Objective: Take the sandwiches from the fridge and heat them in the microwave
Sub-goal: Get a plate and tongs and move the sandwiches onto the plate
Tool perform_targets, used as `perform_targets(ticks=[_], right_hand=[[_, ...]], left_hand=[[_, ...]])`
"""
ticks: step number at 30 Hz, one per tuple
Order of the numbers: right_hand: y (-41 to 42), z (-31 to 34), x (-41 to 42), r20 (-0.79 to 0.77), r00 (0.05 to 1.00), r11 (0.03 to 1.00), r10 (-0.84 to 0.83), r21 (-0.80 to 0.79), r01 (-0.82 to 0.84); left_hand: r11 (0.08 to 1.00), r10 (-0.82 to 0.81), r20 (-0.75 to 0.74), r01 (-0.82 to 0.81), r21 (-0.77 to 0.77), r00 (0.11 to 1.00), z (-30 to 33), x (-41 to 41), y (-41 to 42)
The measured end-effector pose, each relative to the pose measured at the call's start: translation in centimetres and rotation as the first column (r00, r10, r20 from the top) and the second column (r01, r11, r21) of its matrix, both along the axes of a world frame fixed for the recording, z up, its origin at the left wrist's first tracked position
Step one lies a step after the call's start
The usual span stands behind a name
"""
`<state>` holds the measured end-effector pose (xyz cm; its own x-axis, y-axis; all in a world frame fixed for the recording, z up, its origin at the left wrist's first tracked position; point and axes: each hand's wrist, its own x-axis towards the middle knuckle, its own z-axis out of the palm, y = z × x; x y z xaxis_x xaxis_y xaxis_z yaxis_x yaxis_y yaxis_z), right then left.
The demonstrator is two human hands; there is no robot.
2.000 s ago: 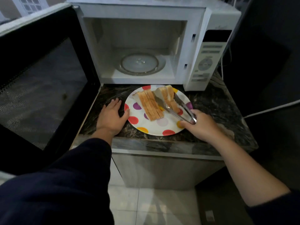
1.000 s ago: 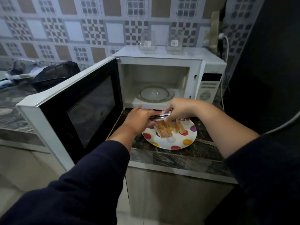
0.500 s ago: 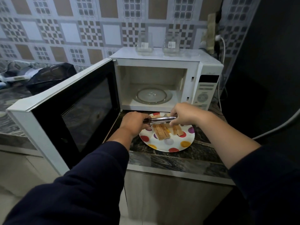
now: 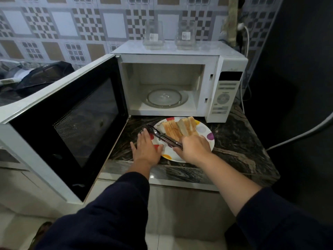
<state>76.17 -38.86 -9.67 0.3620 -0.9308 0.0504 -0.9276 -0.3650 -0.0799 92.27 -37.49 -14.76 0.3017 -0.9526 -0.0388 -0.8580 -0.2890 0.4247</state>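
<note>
Two stacks of sandwiches [image 4: 179, 128] lie on a white plate with coloured dots [image 4: 205, 131], which rests on the dark marble counter in front of the white microwave [image 4: 182, 56]. The microwave's door [image 4: 72, 120] stands wide open to the left, and the glass turntable [image 4: 167, 97] inside carries nothing. My right hand [image 4: 194, 147] is over the plate's near side, shut on the handle end of metal tongs [image 4: 163, 137] that point left and away across the plate. My left hand [image 4: 146, 148] rests flat, fingers apart, at the plate's left edge.
Two clear glass jars [image 4: 153, 36] stand on top of the microwave. A tiled wall is behind. A dark tall surface [image 4: 297, 69] fills the right side, with a grey cable [image 4: 297, 135] crossing it. A black bag [image 4: 45, 74] lies on the left counter.
Both hands have come down and nearer from holding the tongs level above the plate. My left hand let go of the tongs and now lies flat by the plate; the right keeps them.
</note>
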Motion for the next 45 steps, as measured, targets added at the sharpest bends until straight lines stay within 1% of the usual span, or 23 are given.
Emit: perform_targets(ticks=[2,4,7,9,10,11,13,14,15,17,18,22,25,27,32,35,37,39,40,41,42,43,45], right_hand=[[0.3,-1.3,0.5,0.038,0.999,0.998,-0.02,-0.06,0.022],[0.4,-2.4,0.8,0.03,0.999,0.997,-0.024,-0.069,0.026],[0.4,-3.4,0.7,-0.016,1.0,0.999,-0.025,-0.04,0.024],[0.2,-3.5,0.4,0.02,0.999,0.999,-0.047,0.01,0.047],[0.0,-3.6,0.2,0.114,0.99,0.996,-0.083,0.042,0.079],[-0.3,-3.5,-0.1,0.251,0.959,0.991,-0.132,0.069,0.118],[-1.2,-3.4,-1.2,0.496,0.841,0.975,-0.218,0.065,0.214],[-1.8,-3.6,-2.0,0.556,0.79,0.957,-0.259,0.035,0.289],[-2.5,-3.9,-3.0,0.572,0.759,0.926,-0.312,0.003,0.378],[-3.9,-5.0,-5.1,0.526,0.74,0.866,-0.419,-0.014,0.5],[-4.6,-5.6,-6.0,0.489,0.749,0.859,-0.446,-0.001,0.512],[-6.4,-7.6,-7.4,0.285,0.832,0.879,-0.476,0.176,0.443],[-6.5,-8.4,-7.2,0.108,0.892,0.891,-0.439,0.182,0.417],[-6.5,-8.4,-7.1,0.087,0.902,0.898,-0.423,0.172,0.404],[-6.7,-8.1,-7.2,0.083,0.9,0.892,-0.427,0.205,0.404],[-6.5,-7.8,-7.1,0.131,0.884,0.88,-0.45,0.236,0.413],[-5.9,-7.3,-6.7,0.2,0.863,0.872,-0.464,0.275,0.405],[-5.3,-7.0,-6.3,0.36,0.781,0.851,-0.51,0.341,0.398],[-4.9,-6.8,-6.2,0.484,0.689,0.838,-0.539,0.389,0.383],[-4.3,-6.6,-6.1,0.61,0.567,0.832,-0.553,0.429,0.351],[-3.8,-6.4,-6.0,0.713,0.433,0.834,-0.551,0.458,0.308],[-3.0,-6.1,-6.0,0.775,0.32,0.837,-0.545,0.477,0.269],[-1.4,-5.4,-6.0,0.819,0.177,0.833,-0.545,0.507,0.222]], left_hand=[[0.998,-0.007,-0.008,0.007,0.066,1.0,-1.0,-0.6,0.5],[0.995,-0.03,0.017,0.028,0.095,0.999,-1.7,-0.9,0.7],[0.993,-0.058,0.053,0.053,0.102,0.997,-2.1,-0.9,0.6],[0.993,-0.071,0.049,0.065,0.102,0.996,-2.1,-0.6,0.3],[0.992,-0.077,0.05,0.071,0.107,0.996,-2.1,-0.4,0.2],[0.991,-0.084,0.057,0.077,0.113,0.995,-2.0,-0.2,0.0],[0.989,-0.097,0.077,0.087,0.117,0.992,-2.0,0.4,-0.4],[0.989,-0.102,0.084,0.092,0.115,0.991,-2.0,0.6,-0.7],[0.989,-0.108,0.087,0.098,0.11,0.99,-2.0,0.9,-0.9],[0.989,-0.118,0.082,0.11,0.093,0.99,-2.0,1.3,-1.6],[0.99,-0.12,0.077,0.114,0.084,0.99,-2.0,1.5,-2.0],[0.995,-0.095,0.077,0.094,0.017,0.992,-2.6,2.4,-2.9],[0.995,-0.077,0.061,0.08,-0.052,0.995,-3.0,2.7,-3.0],[0.996,-0.071,0.037,0.073,-0.055,0.997,-3.0,2.6,-3.2],[0.995,-0.098,0.03,0.097,0.025,0.995,-2.8,2.4,-3.4],[0.995,-0.099,-0.012,0.099,0.032,0.995,-2.6,2.5,-3.6],[0.996,-0.086,-0.09,0.087,0.009,0.992,-2.3,2.4,-3.4],[0.998,-0.064,-0.231,0.057,-0.036,0.971,-2.2,2.3,-3.1],[0.998,-0.05,-0.354,0.029,-0.063,0.934,-2.3,2.3,-3.0],[0.995,-0.049,-0.494,0.0,-0.099,0.868,-2.3,2.2,-2.7],[0.992,-0.055,-0.634,-0.032,-0.125,0.771,-2.2,2.2,-2.3],[0.988,-0.07,-0.733,-0.053,-0.143,0.676,-1.9,2.1,-1.7],[0.983,-0.083,-0.826,-0.088,-0.158,0.557,-1.4,1.7,0.0]])
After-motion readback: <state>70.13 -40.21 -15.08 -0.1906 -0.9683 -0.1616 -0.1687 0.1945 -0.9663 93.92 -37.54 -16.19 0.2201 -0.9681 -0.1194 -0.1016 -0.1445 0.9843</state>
